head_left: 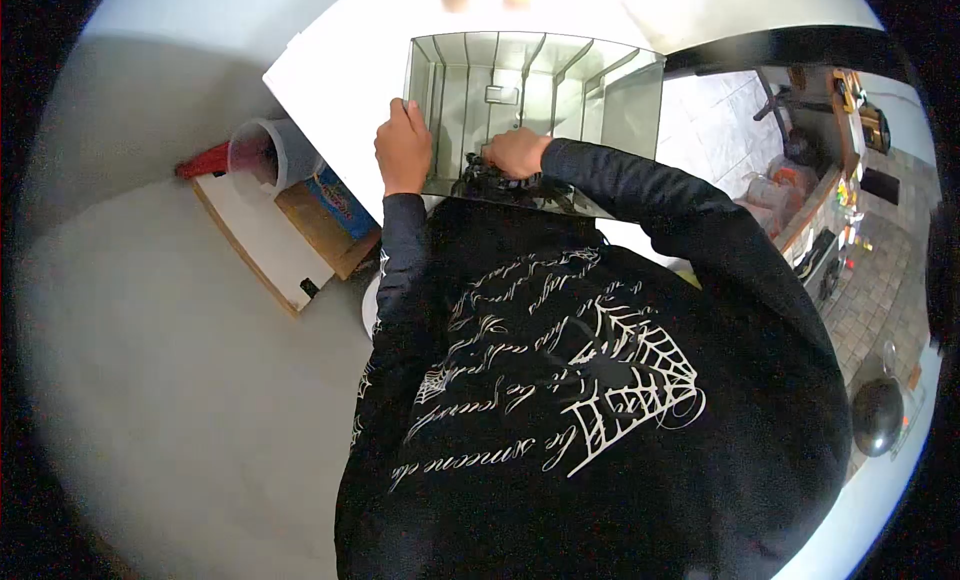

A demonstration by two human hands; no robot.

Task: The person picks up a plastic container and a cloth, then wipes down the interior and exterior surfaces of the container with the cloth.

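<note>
A grey-green translucent plastic bin (625, 110) with ribbed inner walls lies on the white table (340, 90), its near edge against the black shirt. My left hand (404, 148) is closed on the bin's left wall. Inside the bin, near its front edge, my right hand (518, 152) has its fingers closed at a cluster of small black pieces (490, 180). The fingertips are partly hidden, so I cannot make out what exactly they pinch.
Left of the table are a clear round container (262, 158), a red object (205, 161) and a wooden board (255, 242). Blurred orange shapes show at the table's far edge. At the right are a cluttered shelf and a black round object (878, 417).
</note>
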